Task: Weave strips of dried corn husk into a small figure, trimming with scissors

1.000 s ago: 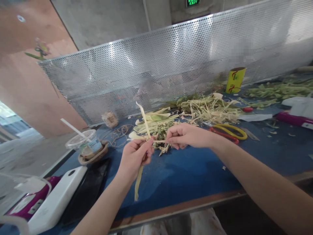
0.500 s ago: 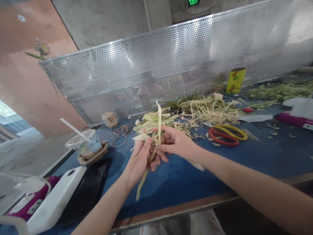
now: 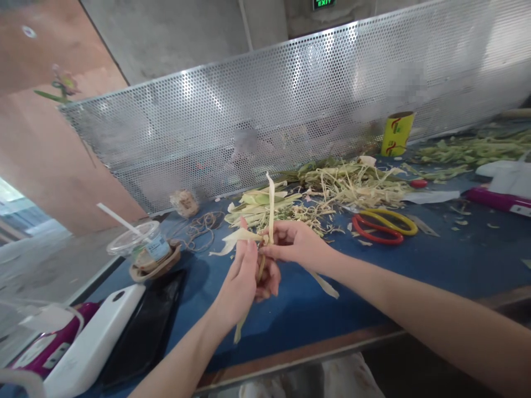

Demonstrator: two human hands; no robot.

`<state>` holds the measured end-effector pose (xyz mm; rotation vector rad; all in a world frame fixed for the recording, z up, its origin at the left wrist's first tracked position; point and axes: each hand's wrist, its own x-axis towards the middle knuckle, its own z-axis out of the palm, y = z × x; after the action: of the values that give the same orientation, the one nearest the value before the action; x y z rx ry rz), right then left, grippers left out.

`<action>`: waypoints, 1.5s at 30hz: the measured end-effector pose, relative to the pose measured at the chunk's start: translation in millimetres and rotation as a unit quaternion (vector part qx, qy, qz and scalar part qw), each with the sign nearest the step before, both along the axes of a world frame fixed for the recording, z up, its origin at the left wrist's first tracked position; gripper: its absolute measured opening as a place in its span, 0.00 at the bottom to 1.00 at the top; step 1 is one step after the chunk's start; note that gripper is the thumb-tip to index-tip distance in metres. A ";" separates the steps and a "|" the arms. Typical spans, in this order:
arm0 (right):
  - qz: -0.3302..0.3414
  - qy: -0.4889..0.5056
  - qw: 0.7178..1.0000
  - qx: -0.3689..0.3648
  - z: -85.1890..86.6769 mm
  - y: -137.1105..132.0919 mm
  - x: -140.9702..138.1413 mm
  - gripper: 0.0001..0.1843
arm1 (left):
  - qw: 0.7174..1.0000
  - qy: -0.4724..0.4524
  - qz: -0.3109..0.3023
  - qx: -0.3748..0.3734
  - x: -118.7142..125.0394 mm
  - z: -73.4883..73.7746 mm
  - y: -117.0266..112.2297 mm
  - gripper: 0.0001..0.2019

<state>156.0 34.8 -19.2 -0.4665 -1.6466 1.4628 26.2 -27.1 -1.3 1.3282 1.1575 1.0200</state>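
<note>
Above the blue table, my two hands meet on pale corn husk strips. My left hand is closed, its thumb pressing the strips where they cross. My right hand pinches the same bundle from the right, thumb against fingertips. One corn husk strip stands upright between the hands, and a wider husk piece fans out to the left. A loose tail hangs below my left hand, and another end pokes out beneath my right wrist. The fingers partly hide the crossing point.
Behind the hands lies a heap of husks and shreds. Scissors with red and yellow handles rest at right, near a yellow can. At left are twine, a plastic cup, a black tablet-like slab and power strips.
The wider husk piece now spreads farther left over my left thumb. My left fingers have curled in closer under the bundle, and my right hand has shifted slightly. The camera view has moved a little.
</note>
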 end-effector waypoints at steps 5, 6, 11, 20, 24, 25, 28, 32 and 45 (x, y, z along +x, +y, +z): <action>-0.018 0.028 0.999 -0.024 4.2 3.4 4.7 0.13 | 1.000 -0.004 -0.018 0.008 1.8 -2.3 -5.5 0.30; -0.009 0.023 1.000 -0.019 5.1 3.2 5.8 0.13 | 1.000 -0.011 -0.026 0.011 1.3 -1.7 -5.1 0.30; 0.027 -0.044 0.998 0.025 7.5 -2.2 6.6 0.09 | 0.999 -0.028 -0.038 0.019 -3.3 2.2 1.6 0.34; 0.072 0.016 0.997 -0.005 9.8 -8.1 2.8 0.11 | 0.995 -0.037 0.071 0.066 -8.9 6.5 7.1 0.33; 0.045 0.005 0.999 -0.022 10.2 -6.7 3.0 0.14 | 0.995 -0.075 0.037 0.051 -10.0 4.1 10.3 0.28; 0.040 0.003 0.999 -0.026 10.1 -6.0 3.1 0.14 | 0.996 -0.076 0.022 0.051 -9.8 3.3 11.1 0.27; 0.044 0.014 0.998 -0.031 9.6 -3.4 3.4 0.18 | 0.997 -0.054 0.015 0.053 -7.7 1.9 12.4 0.20; -0.051 0.035 0.998 0.031 11.3 -0.1 6.1 0.14 | 0.998 -0.032 0.037 0.031 -3.8 2.7 10.1 0.19; -0.145 0.035 0.986 0.070 15.5 -5.6 6.7 0.07 | 0.999 -0.012 -0.028 0.022 2.2 0.2 6.0 0.17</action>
<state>162.6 29.1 -3.7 -0.5452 -1.5415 1.1286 28.4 -21.1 -1.2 1.3718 1.0796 1.0237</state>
